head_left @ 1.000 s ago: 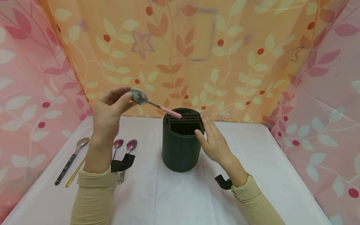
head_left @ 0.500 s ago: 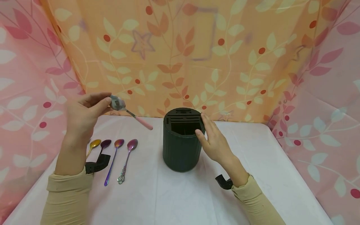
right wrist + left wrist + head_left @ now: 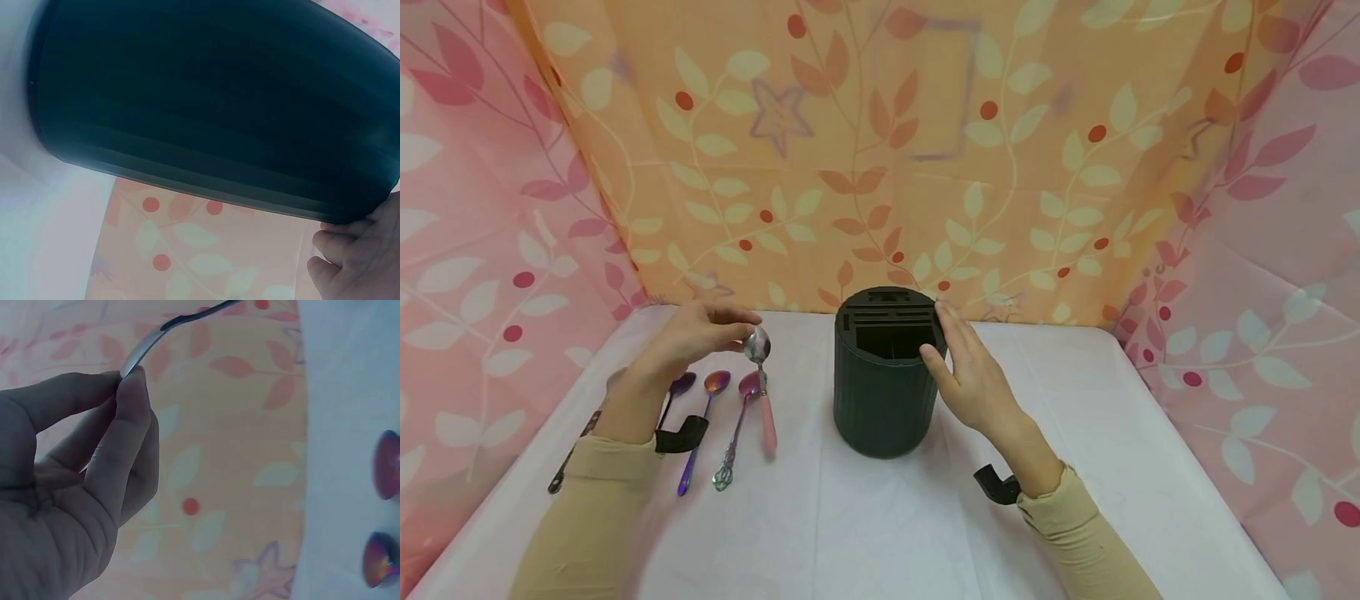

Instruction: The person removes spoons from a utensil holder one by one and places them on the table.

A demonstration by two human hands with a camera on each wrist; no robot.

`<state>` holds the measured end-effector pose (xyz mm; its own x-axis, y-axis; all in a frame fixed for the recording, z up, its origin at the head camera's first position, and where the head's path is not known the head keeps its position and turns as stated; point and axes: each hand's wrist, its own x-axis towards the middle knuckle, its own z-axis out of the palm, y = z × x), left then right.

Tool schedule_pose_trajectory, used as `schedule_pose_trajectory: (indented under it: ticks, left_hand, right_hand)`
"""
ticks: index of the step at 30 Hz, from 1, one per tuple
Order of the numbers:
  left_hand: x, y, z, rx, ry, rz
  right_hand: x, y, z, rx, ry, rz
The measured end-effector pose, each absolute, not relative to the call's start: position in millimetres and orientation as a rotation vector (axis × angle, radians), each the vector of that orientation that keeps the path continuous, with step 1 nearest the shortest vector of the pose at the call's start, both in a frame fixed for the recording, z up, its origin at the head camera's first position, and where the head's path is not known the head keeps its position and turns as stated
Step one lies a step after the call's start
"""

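My left hand (image 3: 688, 337) pinches a pink-handled spoon (image 3: 768, 421) by the tip of its metal bowl. The handle hangs downward, just right of the row of spoons. In the left wrist view, thumb and fingertips meet on the bowl's edge (image 3: 139, 355). My right hand (image 3: 973, 379) rests with extended fingers against the right side of a dark green utensil holder (image 3: 883, 408), which stands upright with a slotted top. In the right wrist view the ribbed holder wall (image 3: 206, 112) fills most of the picture, the fingers (image 3: 334, 247) at its rim.
Left of the held spoon lie a silver-green ornate-handled spoon (image 3: 730, 454), a blue-purple spoon (image 3: 696, 454), a dark purple spoon (image 3: 682, 383) and a black-handled utensil (image 3: 561, 475), partly behind the left arm. Patterned cloth (image 3: 880, 150) encloses the white table (image 3: 880, 533) at back and sides.
My left hand first moved left, away from the holder, then came down and back right with the spoon. The spoon's handle swung from slanting right to pointing down. The right hand stayed put.
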<state>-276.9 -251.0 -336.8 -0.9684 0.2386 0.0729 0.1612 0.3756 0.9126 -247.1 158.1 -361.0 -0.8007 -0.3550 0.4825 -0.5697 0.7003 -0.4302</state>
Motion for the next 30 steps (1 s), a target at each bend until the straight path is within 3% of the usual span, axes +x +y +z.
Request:
schedule_pose_trajectory:
  ticks: [30]
  left_hand:
    - [-344.0, -227.3, -433.8, 0.241, 2.556, 1.286]
  right_hand:
    - [-247.3, 158.5, -362.3, 0.726, -2.534, 0.815]
